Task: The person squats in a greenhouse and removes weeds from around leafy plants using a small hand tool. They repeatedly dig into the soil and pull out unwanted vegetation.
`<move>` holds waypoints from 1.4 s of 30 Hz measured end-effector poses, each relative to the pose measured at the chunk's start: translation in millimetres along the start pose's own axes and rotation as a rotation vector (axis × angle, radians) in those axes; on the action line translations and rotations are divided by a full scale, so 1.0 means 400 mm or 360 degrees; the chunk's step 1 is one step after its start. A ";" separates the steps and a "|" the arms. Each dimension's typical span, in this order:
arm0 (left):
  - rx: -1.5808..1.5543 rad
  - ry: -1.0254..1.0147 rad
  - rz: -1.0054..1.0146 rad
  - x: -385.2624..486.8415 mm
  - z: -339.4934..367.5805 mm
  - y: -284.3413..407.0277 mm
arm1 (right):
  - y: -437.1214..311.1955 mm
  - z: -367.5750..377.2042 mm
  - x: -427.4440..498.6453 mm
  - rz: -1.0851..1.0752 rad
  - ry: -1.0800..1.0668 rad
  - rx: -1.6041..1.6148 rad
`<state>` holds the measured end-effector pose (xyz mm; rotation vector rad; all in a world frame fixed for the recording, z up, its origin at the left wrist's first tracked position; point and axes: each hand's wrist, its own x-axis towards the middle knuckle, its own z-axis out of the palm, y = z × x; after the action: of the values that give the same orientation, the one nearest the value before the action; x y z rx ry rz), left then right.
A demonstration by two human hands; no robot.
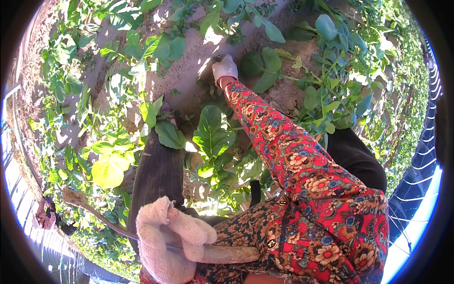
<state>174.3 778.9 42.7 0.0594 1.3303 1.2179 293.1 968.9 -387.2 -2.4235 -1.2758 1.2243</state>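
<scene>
My left hand (170,238), in a pale knit work glove with a fingertip poking through, is closed around the wooden handle (230,254) of a hand tool. From the fist a thin metal shank runs left to a soil-coloured, rusty-looking blade (76,198). My right hand (225,68), gloved as well, reaches down to the bare soil (177,76) ahead of me. Its fingers are curled beside a small dark weed or clump (216,59); whether they grip it is hidden. A broad-leaved green plant (212,133) grows between my legs, below the right forearm.
Leafy plants (328,103) crowd the right side, and more plants (110,163) grow along the left. My dark trouser legs (156,170) straddle the row. Dark sheeting with white cord (422,152) borders the far right. Strong sun and shade patch the ground.
</scene>
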 end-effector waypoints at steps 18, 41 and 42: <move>0.0006 -0.0032 -0.0001 -0.010 0.003 0.004 | -0.007 -0.027 0.103 -0.0408 -0.0515 -0.0443; 0.0063 0.0131 0.0030 -0.070 -0.002 0.039 | -0.129 -0.207 -0.199 -0.0953 -0.1097 -0.1272; 0.0064 0.0107 0.0055 -0.072 -0.017 0.044 | -0.163 -0.232 -0.230 -0.1137 -0.1041 -0.1160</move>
<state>164.7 762.9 71.8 0.0707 1.4171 1.2315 290.7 963.3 -241.3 -1.5295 -2.8485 1.5084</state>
